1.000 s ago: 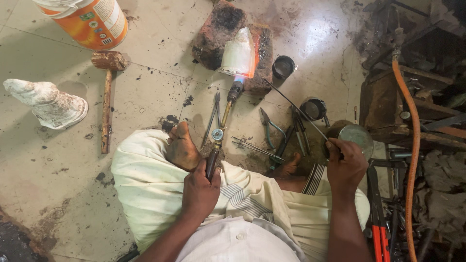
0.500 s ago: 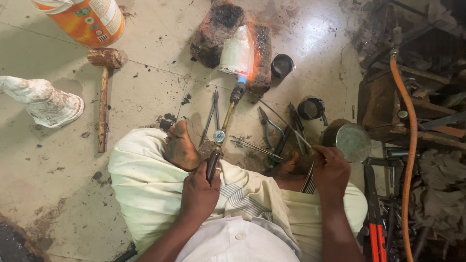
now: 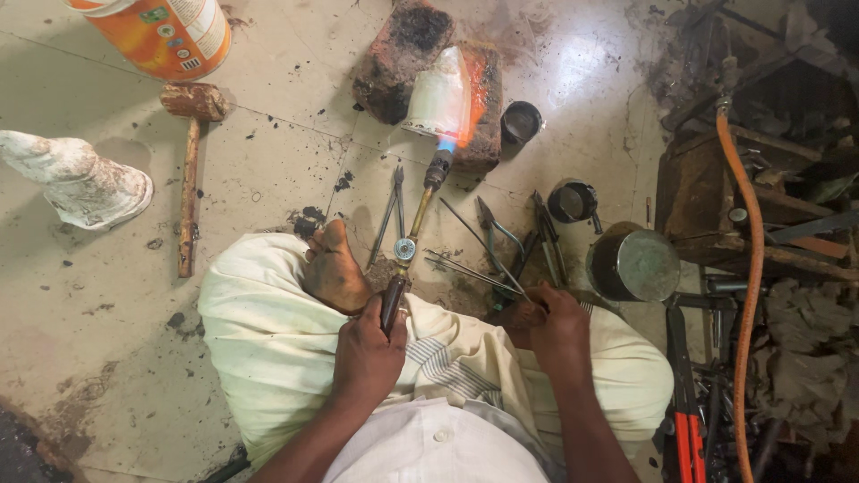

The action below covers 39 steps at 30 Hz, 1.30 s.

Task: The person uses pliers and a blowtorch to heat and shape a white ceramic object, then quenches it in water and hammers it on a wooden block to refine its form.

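Looking down from the head view, the person sits cross-legged on the tiled floor (image 3: pixel 268 161) in pale cloth. The left hand (image 3: pixel 371 353) is closed around the dark handle of a gas torch (image 3: pixel 412 234), which runs away from the body toward the far side; its blue flame plays on a white piece (image 3: pixel 437 98) resting on a charred brick (image 3: pixel 420 63), with an orange glow just to the right of it. The right hand (image 3: pixel 557 324) is curled, fingers narrow, at the near ends of some thin metal rods (image 3: pixel 470 268) lying on the floor; whether it actually grips them cannot be told. A bare foot (image 3: pixel 333 268) lies just left of the torch handle.

Pliers (image 3: pixel 497 234) and tweezers (image 3: pixel 391 210) lie on the floor between the hands and the brick. Right of them stand a small dark cup (image 3: pixel 573 199) and a larger metal pot (image 3: pixel 633 264). An orange hose (image 3: pixel 747 268) runs along the right side. Far left lie a wooden mallet (image 3: pixel 190 179), an orange can (image 3: pixel 161 31) and a white plaster form (image 3: pixel 76 179).
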Each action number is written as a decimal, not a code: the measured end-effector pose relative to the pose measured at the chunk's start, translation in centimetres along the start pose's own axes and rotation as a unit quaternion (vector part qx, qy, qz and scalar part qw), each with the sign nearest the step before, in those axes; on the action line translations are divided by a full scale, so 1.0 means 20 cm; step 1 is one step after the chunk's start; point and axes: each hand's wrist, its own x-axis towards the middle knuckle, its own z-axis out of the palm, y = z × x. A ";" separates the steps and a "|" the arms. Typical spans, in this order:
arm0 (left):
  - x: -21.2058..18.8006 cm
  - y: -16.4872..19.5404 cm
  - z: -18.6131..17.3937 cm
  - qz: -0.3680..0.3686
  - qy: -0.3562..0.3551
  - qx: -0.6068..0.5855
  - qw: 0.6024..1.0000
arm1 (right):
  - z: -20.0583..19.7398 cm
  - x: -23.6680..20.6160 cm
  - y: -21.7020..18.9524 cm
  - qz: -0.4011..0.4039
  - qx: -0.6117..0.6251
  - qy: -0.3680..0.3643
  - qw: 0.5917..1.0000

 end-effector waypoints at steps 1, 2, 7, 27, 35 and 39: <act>0.00 0.00 0.00 0.003 0.002 0.001 1.000 | 0.01 0.00 -0.02 0.033 -0.023 -0.034 0.999; 0.00 0.00 0.00 -0.001 0.000 0.000 1.000 | 0.01 0.00 -0.05 0.067 -0.045 -0.067 0.994; 0.01 -0.01 0.00 -0.007 -0.002 -0.006 1.000 | 0.00 -0.03 -0.18 0.072 -0.022 -0.151 0.986; -0.02 -0.09 0.02 0.096 0.086 -0.068 0.989 | 0.05 0.29 -0.91 -0.452 0.084 -0.140 0.877; 0.02 -0.05 0.02 0.086 0.055 -0.115 0.988 | 0.14 0.41 -0.86 -0.445 0.073 -0.136 0.882; 0.04 -0.07 0.03 0.121 0.063 -0.119 0.983 | 0.24 0.28 -0.90 -0.372 0.024 -0.021 0.928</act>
